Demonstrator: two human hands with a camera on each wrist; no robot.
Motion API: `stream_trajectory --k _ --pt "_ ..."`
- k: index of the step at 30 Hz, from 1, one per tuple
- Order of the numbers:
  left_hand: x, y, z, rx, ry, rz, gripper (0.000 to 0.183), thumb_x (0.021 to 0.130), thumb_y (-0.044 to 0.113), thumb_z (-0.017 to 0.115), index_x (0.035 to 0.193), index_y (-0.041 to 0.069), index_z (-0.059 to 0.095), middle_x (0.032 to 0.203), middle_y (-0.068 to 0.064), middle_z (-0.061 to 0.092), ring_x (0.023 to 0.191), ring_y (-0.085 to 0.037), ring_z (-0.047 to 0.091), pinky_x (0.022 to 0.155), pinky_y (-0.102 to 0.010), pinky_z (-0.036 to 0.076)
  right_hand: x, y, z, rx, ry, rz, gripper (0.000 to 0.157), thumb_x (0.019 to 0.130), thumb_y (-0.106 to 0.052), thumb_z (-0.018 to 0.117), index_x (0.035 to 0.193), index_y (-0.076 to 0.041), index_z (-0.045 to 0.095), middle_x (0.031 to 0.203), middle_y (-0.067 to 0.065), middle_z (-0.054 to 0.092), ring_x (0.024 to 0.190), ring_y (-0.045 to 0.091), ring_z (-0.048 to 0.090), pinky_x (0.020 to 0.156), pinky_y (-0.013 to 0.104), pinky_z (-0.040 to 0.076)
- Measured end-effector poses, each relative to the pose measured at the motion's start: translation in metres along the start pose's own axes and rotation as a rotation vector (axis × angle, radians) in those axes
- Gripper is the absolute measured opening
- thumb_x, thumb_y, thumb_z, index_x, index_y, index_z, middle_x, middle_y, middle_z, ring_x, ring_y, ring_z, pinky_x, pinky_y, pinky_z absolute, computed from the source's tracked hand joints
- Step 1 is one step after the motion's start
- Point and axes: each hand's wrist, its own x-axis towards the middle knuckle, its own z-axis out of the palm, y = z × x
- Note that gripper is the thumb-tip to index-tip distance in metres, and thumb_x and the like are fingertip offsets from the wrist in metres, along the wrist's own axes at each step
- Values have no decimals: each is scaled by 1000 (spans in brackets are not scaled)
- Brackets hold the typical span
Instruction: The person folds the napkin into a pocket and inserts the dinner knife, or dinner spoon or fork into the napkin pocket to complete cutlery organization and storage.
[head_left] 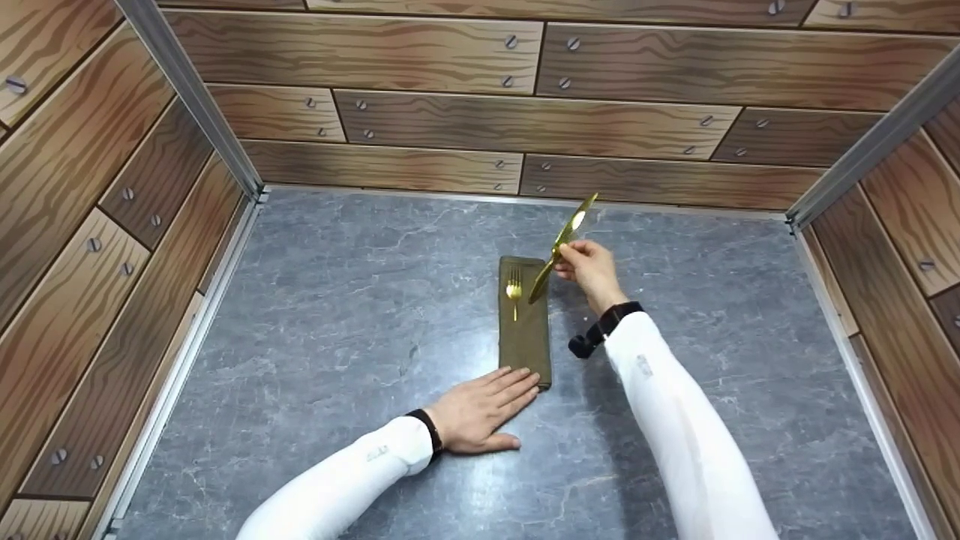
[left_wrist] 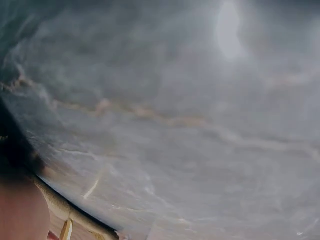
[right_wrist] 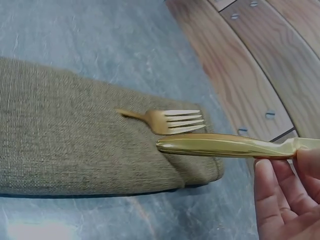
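A folded olive-green cloth napkin (head_left: 523, 341) lies lengthwise on the grey marbled surface. On its far part is a gold fork (head_left: 514, 289), tines pointing away; only a short stretch of handle shows before it disappears at the cloth in the right wrist view. My right hand (head_left: 592, 271) pinches a gold knife (head_left: 577, 221) near its middle, blade up and away, handle end slanting down over the napkin beside the fork. Whether that end touches the cloth I cannot tell. My left hand (head_left: 484, 412) rests flat, fingertips on the napkin's near end, thumb spread on the surface.
Wood-patterned panels (head_left: 435, 120) stand at the back and along both sides, joined by grey metal corner strips (head_left: 195, 94). The marbled surface (head_left: 337, 315) spreads around the napkin. A dark strap with a black device (head_left: 581, 346) sits on the right wrist.
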Motion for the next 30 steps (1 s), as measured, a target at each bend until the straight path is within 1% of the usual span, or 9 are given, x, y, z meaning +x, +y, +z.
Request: stream_trajectory --k 3,6,10,14,17,19,23,27,30 --pt "1 1 1 -1 -1 1 83 98 66 18 157 8 11 166 -10 5 153 -25 5 126 -39 11 2 4 0 -27 -20 14 12 96 -12 60 102 -1 57 85 3 66 68 12 66 78 32 61" --pt "1 1 2 -11 -1 -2 83 98 66 16 157 8 10 166 -9 4 153 -25 4 126 -39 11 4 7 -1 -62 -58 30 15 96 -11 60 103 2 58 81 2 66 65 11 65 72 29 61" --pt "0 1 2 -21 1 -5 83 98 66 17 157 9 10 166 -9 4 153 -25 5 126 -38 11 5 10 0 -149 -116 63 17 96 -12 61 104 3 59 78 1 65 64 9 64 67 25 59" --pt "-1 0 3 -19 11 -4 83 98 66 18 157 9 11 166 -9 5 154 -25 5 126 -38 11 6 10 2 -269 -138 83 17 95 -15 62 104 0 61 79 1 66 64 8 61 63 22 54" --pt "-1 0 4 -20 14 -5 83 98 67 19 157 9 11 166 -9 4 154 -25 4 126 -38 10 5 10 4 -365 -157 94 17 95 -19 63 101 -4 63 80 -1 66 65 9 59 59 24 48" --pt "-1 -1 5 -27 12 -7 83 98 67 19 157 9 10 166 -9 4 154 -25 3 126 -38 9 5 11 6 -408 -185 102 16 94 -19 63 99 -4 64 78 -2 66 64 9 57 57 25 44" --pt "-1 -1 5 -39 6 -6 84 98 67 20 157 10 10 166 -9 3 154 -25 3 126 -38 8 4 13 7 -442 -240 120 16 94 -17 62 96 -1 63 73 -2 65 59 8 51 53 25 39" --pt "-2 0 2 -43 1 0 83 98 67 21 157 9 11 166 -10 3 154 -26 3 126 -39 10 3 15 11 -469 -267 134 20 93 -15 62 101 3 64 71 -3 65 58 9 50 53 25 39" --pt "-2 0 0 -47 -7 4 83 98 66 22 157 9 11 166 -10 4 154 -26 4 126 -39 10 1 15 14 -506 -289 143 22 91 -15 63 104 2 65 71 -4 63 61 10 52 54 25 40"
